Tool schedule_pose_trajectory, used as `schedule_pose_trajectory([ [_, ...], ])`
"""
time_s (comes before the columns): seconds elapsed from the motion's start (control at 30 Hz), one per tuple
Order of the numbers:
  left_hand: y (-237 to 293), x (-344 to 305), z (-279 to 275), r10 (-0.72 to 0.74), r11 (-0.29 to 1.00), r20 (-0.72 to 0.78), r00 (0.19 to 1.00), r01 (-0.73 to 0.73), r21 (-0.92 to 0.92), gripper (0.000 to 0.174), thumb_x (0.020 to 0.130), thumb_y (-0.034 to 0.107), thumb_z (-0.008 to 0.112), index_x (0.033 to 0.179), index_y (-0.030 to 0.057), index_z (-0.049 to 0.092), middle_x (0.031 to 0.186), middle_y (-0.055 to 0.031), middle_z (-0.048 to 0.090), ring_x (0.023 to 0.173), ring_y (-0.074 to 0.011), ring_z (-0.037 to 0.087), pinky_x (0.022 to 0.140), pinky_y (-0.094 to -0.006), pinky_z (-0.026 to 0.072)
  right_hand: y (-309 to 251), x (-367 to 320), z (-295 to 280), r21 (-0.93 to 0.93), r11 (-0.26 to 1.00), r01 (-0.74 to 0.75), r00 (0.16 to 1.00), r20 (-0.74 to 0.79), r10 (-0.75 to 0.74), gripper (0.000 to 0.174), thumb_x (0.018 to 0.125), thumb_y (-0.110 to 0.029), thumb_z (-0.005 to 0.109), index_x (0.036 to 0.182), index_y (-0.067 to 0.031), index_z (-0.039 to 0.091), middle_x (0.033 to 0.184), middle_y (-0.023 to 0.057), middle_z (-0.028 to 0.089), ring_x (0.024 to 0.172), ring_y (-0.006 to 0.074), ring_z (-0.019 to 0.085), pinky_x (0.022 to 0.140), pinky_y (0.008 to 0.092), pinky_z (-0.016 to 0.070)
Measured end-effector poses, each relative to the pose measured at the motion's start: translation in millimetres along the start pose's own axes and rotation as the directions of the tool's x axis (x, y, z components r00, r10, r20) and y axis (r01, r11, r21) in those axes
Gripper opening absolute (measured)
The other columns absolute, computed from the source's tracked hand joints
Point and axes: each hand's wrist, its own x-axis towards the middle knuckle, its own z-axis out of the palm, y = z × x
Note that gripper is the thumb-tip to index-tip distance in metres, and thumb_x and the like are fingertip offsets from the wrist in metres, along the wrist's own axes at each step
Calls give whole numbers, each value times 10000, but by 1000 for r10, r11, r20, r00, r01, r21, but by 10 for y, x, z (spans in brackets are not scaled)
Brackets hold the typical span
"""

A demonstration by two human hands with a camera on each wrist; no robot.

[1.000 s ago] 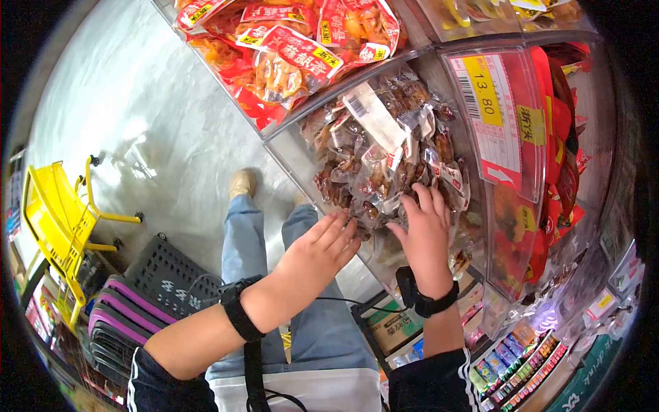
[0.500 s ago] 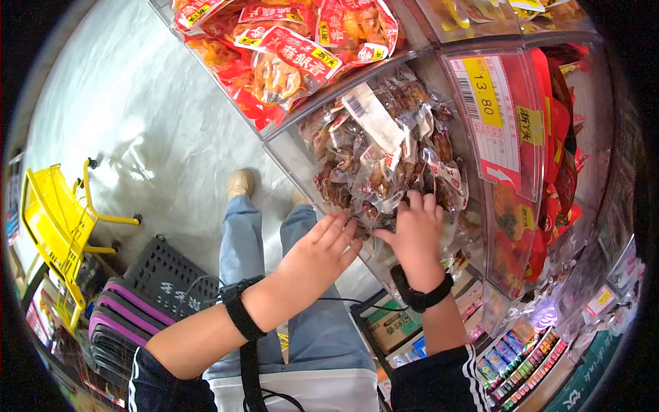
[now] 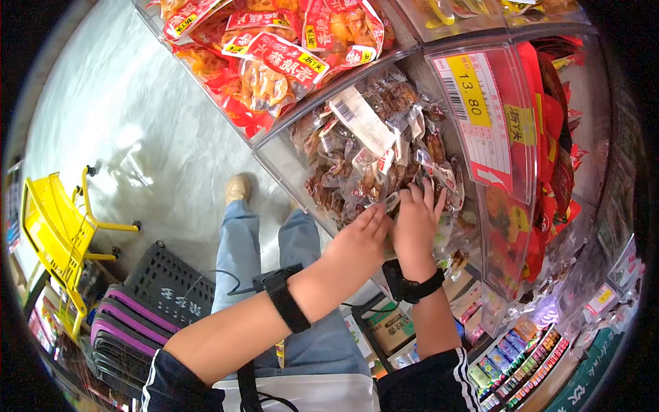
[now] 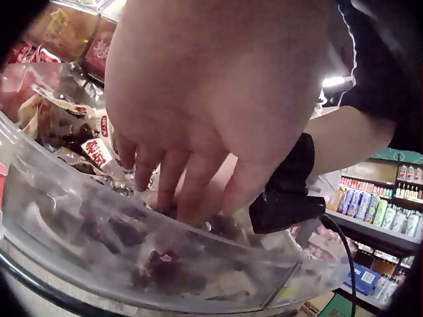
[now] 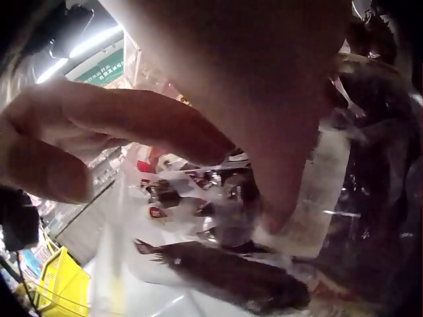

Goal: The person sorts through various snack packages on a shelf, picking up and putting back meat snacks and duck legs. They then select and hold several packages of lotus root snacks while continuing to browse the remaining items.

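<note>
Clear vacuum packs of dark brown food (image 3: 357,158) fill a transparent bin (image 3: 278,154), one with a white barcode label (image 3: 362,123). My left hand (image 3: 358,237) reaches over the bin's near wall, fingertips at the packs beside my right hand (image 3: 414,230). The right hand's fingers are spread over the near part of the heap. In the left wrist view, the left fingers (image 4: 198,178) point down behind the bin wall (image 4: 99,205). In the right wrist view, one right-hand digit comes down on clear wrapping, close above a dark packed piece (image 5: 228,274).
Red packs (image 3: 274,65) fill the bin beyond. A price card (image 3: 473,110) stands on the right divider, with more red packs (image 3: 549,151) behind it. Stacked black baskets (image 3: 168,285) and a yellow cart (image 3: 58,226) stand on the floor at left. Shelved goods (image 3: 508,364) are lower right.
My left hand has moved right and in over the bin, up against the right hand. The right hand has shifted slightly left, its fingers still at the packs. The view has shifted a little.
</note>
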Motion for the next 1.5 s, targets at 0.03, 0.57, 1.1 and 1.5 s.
schedule_pose_trajectory([
  [0.03,3,38,22,-12,1000,20,1000,12,8,348,726,166,531,996,-21,648,1214,-167,534,1246,-334,388,1080,-425,241,30,-14,-62,86,996,11,1000,5,-11,305,671,-130,662,955,-34,603,1121,108,560,1253,306,352,1079,505,165],
  [0.57,494,596,185,-360,743,344,867,489,-457,536,730,98,549,1208,-109,425,931,-208,588,789,-350,620,623,-416,526,473,-244,-263,467,883,54,994,55,-90,48,657,50,563,646,10,539,1141,119,588,1212,322,428,870,385,443],
  [1.1,366,476,-246,-408,493,408,817,573,-654,568,782,76,519,1258,-130,288,809,-263,605,737,-396,614,621,-455,500,591,-216,-444,487,859,155,971,87,-225,409,655,114,579,1049,6,605,1179,141,555,1217,347,408,971,387,390],
  [1.5,249,970,464,-662,203,184,727,410,-889,464,751,30,493,1179,-137,427,765,-281,600,733,-427,602,670,-455,487,561,-263,-416,420,906,58,988,103,-112,350,664,8,668,1005,0,588,1197,163,528,1182,321,447,953,394,395],
])
